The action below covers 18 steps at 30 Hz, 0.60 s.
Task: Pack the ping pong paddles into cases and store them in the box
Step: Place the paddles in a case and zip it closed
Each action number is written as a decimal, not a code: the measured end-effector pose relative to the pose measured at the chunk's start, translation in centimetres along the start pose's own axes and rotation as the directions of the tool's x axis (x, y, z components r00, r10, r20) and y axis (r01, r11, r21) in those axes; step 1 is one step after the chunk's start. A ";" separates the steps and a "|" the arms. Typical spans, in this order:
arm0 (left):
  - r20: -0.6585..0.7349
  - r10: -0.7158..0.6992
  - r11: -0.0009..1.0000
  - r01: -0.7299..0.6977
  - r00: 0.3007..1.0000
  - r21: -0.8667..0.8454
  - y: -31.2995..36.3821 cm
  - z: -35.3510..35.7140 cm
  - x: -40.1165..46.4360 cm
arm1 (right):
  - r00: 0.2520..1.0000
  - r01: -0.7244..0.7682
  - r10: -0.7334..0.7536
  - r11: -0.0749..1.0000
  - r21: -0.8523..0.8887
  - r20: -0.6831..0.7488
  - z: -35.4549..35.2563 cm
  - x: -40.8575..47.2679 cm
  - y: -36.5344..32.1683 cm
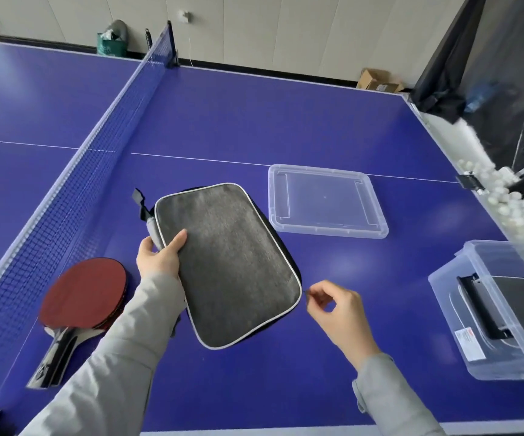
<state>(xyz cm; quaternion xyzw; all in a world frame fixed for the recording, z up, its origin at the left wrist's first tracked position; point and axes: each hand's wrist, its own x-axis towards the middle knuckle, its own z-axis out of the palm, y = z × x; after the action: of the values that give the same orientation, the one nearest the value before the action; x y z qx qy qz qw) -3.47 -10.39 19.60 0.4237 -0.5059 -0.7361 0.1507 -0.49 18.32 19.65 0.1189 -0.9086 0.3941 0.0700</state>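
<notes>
While the left hand grips the grey paddle case by its edge on the blue surface, the right hand pinches its zipper pull. Red paddles lie left; the clear box sits right, its lid nearby.

Table-tennis room: blue table, net, ball trough.
</notes>
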 end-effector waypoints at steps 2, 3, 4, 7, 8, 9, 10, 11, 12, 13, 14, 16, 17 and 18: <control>-0.072 0.001 1.000 0.000 0.997 0.016 -0.8 0.5 -0.1 | 1.000 -0.021 0.021 1.000 0.003 -0.012 0.2 -0.9 0.3; -0.108 -0.001 1.000 0.004 0.994 0.026 -1.1 0.7 -0.2 | 0.999 -0.031 0.031 1.000 0.005 -0.022 0.4 -1.4 0.4; -0.143 -0.003 1.000 0.008 0.990 0.028 -1.4 0.9 -0.3 | 0.999 -0.039 0.040 0.999 0.008 -0.035 0.5 -1.8 0.4; -0.249 -0.009 1.000 0.015 0.968 0.024 -2.1 2.0 -1.1 | 0.996 -0.054 0.055 0.998 0.012 -0.076 0.9 -2.7 0.4; -0.279 -0.011 1.000 0.014 0.960 0.010 -2.2 2.3 -1.7 | 0.995 -0.057 0.059 0.998 0.021 -0.080 1.1 -3.1 0.3; -0.305 -0.016 1.000 0.014 0.952 -0.009 -2.4 2.8 -2.2 | 0.995 -0.058 0.060 0.998 0.031 -0.080 1.4 -3.4 0.1; -0.328 -0.018 1.000 0.011 0.945 -0.023 -2.5 3.2 -2.7 | 0.995 -0.054 0.058 0.998 0.040 -0.080 1.7 -3.8 -0.1; -0.347 -0.011 1.000 0.001 0.938 -0.030 -2.6 3.7 -3.0 | 0.995 -0.050 0.053 0.998 0.047 -0.082 2.1 -4.1 -0.4; -0.363 -0.002 0.999 -0.011 0.932 -0.033 -2.7 4.1 -3.3 | 0.995 -0.049 0.053 0.997 0.055 -0.088 2.5 -4.5 -0.6; -0.375 0.001 0.999 -0.017 0.927 -0.041 -2.7 4.4 -3.6 | 0.994 -0.054 0.060 0.996 0.065 -0.094 2.9 -4.9 -0.8; -0.384 -0.003 0.999 -0.018 0.923 -0.051 -2.7 4.7 -3.9 | 0.992 -0.061 0.069 0.995 0.074 -0.103 3.4 -5.2 -1.1; -0.396 -0.010 0.997 -0.022 0.918 -0.077 -2.8 5.1 -4.3 | 0.991 -0.061 0.070 0.995 0.083 -0.118 4.2 -5.7 -1.6; -0.399 -0.011 0.996 -0.025 0.917 -0.085 -2.9 5.3 -4.4 | 0.990 -0.052 0.062 0.995 0.082 -0.124 4.5 -5.9 -1.9; -0.401 -0.012 0.996 -0.025 0.916 -0.088 -2.9 5.4 -4.6 | 0.990 -0.044 0.054 0.996 0.081 -0.127 4.8 -6.0 -2.2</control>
<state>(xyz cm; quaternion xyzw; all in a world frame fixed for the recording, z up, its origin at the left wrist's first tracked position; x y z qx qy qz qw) -4.34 -2.74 19.91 0.5565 -0.4314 -0.6555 0.2728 5.74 14.34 16.64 0.0736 -0.8888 0.4377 0.1143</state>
